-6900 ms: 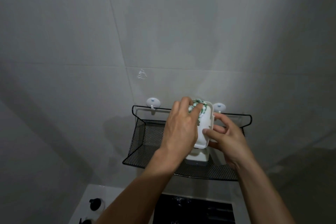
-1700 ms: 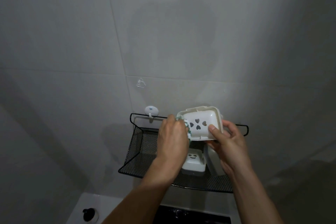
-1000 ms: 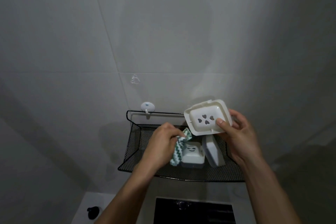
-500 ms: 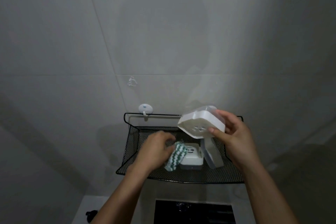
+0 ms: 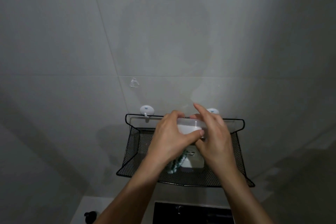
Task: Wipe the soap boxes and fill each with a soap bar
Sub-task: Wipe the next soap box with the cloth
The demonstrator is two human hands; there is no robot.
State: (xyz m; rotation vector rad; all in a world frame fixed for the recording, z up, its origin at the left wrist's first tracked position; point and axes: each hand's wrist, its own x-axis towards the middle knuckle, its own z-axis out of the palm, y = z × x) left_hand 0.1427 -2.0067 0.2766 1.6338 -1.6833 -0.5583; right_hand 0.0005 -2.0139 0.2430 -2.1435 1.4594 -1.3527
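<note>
the left hand (image 5: 170, 138) and right hand (image 5: 212, 132) both clasp a white soap box (image 5: 189, 127) between them, held above the black mesh basket (image 5: 134, 152). below, the green-and-white cloth (image 5: 175, 164) lies in the basket, touching a second white soap box (image 5: 191, 162). the basket hangs from white wall hooks (image 5: 147, 110).

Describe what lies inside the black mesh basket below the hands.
In the mesh basket, a green-and-white cloth lies against a white soap box. Both hands, left hand and right hand, cover the rest.
</note>
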